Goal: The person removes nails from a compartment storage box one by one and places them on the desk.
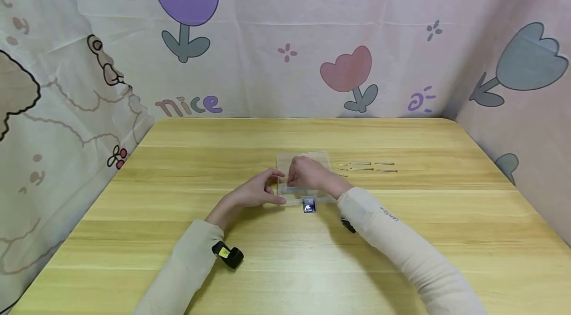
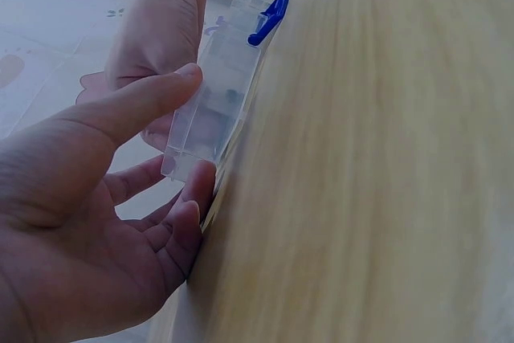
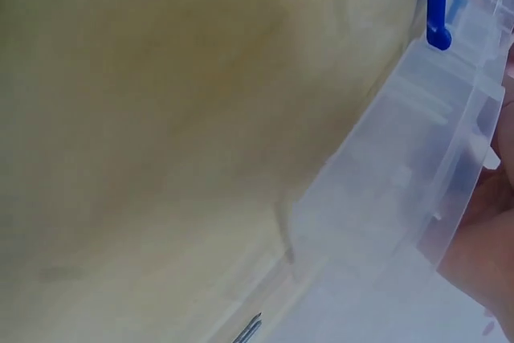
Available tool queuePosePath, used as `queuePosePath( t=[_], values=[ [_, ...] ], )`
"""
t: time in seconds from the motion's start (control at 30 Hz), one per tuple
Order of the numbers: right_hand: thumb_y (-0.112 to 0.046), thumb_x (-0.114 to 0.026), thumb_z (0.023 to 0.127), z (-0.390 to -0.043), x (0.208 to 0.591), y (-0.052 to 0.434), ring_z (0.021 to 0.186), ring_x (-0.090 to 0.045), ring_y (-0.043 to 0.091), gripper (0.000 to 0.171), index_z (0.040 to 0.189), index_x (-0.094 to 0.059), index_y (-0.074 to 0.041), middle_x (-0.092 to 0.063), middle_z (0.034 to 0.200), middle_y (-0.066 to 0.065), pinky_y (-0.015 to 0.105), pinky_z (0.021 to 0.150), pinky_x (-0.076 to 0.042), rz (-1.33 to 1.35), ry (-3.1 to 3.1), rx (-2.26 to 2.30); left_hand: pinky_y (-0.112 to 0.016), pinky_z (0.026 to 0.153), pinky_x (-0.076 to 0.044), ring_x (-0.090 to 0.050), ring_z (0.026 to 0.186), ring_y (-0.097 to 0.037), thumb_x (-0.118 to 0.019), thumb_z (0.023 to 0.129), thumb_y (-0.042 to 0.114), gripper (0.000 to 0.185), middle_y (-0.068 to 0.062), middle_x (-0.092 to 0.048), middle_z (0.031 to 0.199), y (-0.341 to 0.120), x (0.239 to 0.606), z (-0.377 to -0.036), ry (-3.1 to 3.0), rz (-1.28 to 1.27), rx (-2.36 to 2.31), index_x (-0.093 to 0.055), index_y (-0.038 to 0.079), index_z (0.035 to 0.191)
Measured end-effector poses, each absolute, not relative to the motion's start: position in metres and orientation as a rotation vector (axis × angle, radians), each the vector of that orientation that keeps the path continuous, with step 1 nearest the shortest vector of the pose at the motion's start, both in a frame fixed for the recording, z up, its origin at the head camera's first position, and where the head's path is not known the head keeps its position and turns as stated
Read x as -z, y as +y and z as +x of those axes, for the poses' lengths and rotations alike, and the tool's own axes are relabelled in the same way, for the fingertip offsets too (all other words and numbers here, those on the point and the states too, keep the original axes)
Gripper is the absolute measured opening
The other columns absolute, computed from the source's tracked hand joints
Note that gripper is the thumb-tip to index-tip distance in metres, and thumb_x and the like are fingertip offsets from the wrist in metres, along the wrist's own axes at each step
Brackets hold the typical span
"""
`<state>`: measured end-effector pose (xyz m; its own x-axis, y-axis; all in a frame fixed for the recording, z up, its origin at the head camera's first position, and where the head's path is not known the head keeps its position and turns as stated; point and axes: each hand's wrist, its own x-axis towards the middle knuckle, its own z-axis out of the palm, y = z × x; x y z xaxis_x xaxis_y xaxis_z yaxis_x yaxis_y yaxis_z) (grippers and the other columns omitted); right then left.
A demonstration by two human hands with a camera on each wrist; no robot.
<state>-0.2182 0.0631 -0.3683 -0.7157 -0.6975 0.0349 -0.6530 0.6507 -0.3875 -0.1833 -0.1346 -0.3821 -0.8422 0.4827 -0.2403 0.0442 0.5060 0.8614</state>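
A clear plastic box (image 1: 322,157) with a blue latch (image 1: 309,205) on its front side sits on the table. My left hand (image 1: 256,190) holds the box by its left side. In the left wrist view its thumb rests on the upper edge of the box (image 2: 213,106), and curled fingers touch the corner below. Fingers pointing down, my right hand (image 1: 311,174) reaches over the box into its left part. Its fingertips are partly hidden, so whether they pinch anything is unclear. From the right wrist, the box's front wall (image 3: 361,174) covers part of that hand.
Just right of the box, several metal nails (image 1: 360,163) of longer and shorter lengths lie in rows. Nail tips (image 3: 250,328) also show low in the right wrist view. The wooden table (image 1: 200,136) ends at a patterned cloth backdrop (image 1: 258,77).
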Motion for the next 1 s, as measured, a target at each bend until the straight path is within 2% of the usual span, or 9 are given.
queuePosePath(
  t=[0.33, 0.6, 1.0],
  values=[
    [-0.001, -0.071, 0.085, -0.2235, 0.3661, 0.0708, 0.089, -0.056, 0.018, 0.005, 0.088, -0.075, -0.003, -0.059, 0.093, 0.004, 0.027, 0.082, -0.048, -1.186, 2.586, 0.680, -0.029, 0.062, -0.040, -0.049, 0.077, -0.018, -0.079, 0.082, 0.014, 0.069, -0.016, -0.043, 0.136, -0.1346, 0.3832, -0.1828, 2.291, 0.425, -1.316, -0.042, 0.007, 0.140],
    [-0.010, -0.074, 0.085, -0.2239, 0.3625, 0.0708, 0.092, -0.057, 0.017, 0.005, 0.088, -0.078, -0.008, -0.060, 0.098, 0.004, 0.028, 0.083, -0.048, -1.336, 2.667, 0.458, -0.028, 0.064, -0.040, -0.049, 0.079, -0.019, -0.079, 0.082, 0.015, 0.068, -0.015, -0.045, 0.135, -0.1346, 0.3831, -0.1845, 2.299, 0.428, -1.308, -0.042, 0.008, 0.139],
    [-0.008, -0.072, 0.087, -0.2235, 0.3629, 0.0686, 0.095, -0.056, 0.019, 0.005, 0.086, -0.076, -0.007, -0.060, 0.104, 0.007, 0.028, 0.082, -0.049, -1.364, 2.660, 0.397, -0.029, 0.061, -0.039, -0.048, 0.075, -0.018, -0.079, 0.082, 0.013, 0.067, -0.016, -0.045, 0.133, -0.1345, 0.3838, -0.1838, 2.285, 0.442, -1.328, -0.042, 0.006, 0.138]
  ],
)
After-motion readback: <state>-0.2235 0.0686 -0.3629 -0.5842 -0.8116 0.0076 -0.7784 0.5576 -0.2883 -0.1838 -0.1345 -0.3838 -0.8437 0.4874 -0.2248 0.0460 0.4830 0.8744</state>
